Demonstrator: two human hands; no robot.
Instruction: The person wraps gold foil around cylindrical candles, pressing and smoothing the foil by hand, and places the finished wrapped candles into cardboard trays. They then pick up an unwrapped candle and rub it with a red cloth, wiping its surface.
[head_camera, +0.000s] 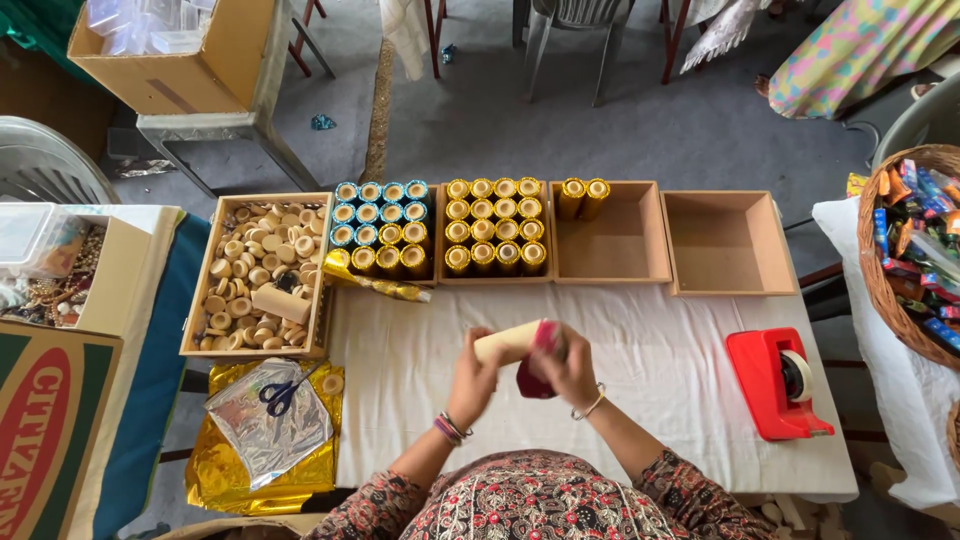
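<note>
Midway through the batch, by the look of it: left hand (470, 375) closed around a plain pale wooden cylinder (505, 342) held above the white cloth-covered table (680, 360); right hand (570, 365) pinching a red foil sheet (535, 372) against its end, wrap only begun. Done already: blue-and-gold wrapped cylinders (383, 228) filling one wooden tray, gold wrapped cylinders (494, 226) filling the next, two more (583, 198) in a third. Left: an empty wooden tray (728, 242); many bare wooden pieces (257, 275) in the left box.

Both hands, left hand (472, 372) and right hand (568, 366), gripping wooden cylinder (505, 341) and red wrap (535, 372) above white-clothed surface (650, 370).
</note>
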